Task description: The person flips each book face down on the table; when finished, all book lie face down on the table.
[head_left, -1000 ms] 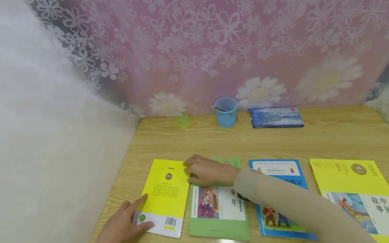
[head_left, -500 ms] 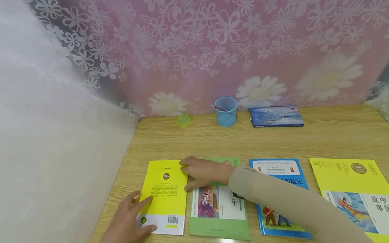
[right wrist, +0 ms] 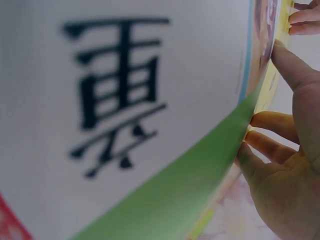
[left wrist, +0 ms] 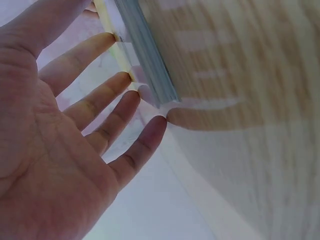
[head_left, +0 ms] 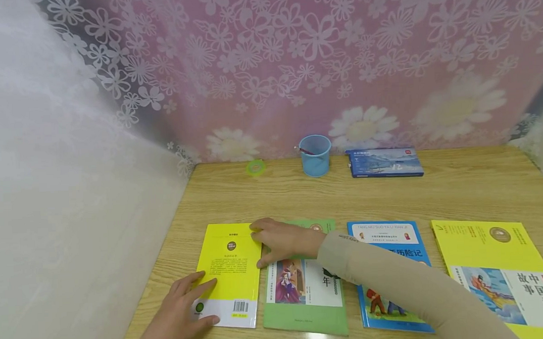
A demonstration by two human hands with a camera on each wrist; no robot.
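A yellow book point(head_left: 230, 257) lies back cover up at the left of the head view, with a barcode on its white lower strip. My left hand point(head_left: 182, 307) is at its lower left edge, fingers spread and fingertips on the cover. In the left wrist view those fingers meet the side of the book's page block point(left wrist: 150, 55). Across the upper right edge, my right hand point(head_left: 285, 239) touches the yellow book with extended fingertips. Under that hand and wrist lies a green book point(head_left: 305, 319), partly hidden; its cover point(right wrist: 190, 185) fills much of the right wrist view.
Right of the green book lie a blue book point(head_left: 388, 232), partly covered by the right sleeve, and another yellow book point(head_left: 479, 246). Along the back of the wooden table point(head_left: 273, 200) stand a green tape roll point(head_left: 256, 167), a small blue bucket point(head_left: 315, 162) and a flat blue box point(head_left: 386, 163).
The left yellow book has turned slightly and now lies straighter, its top shifted left and its bottom right. Both hands moved a little with it; the other books stayed put.
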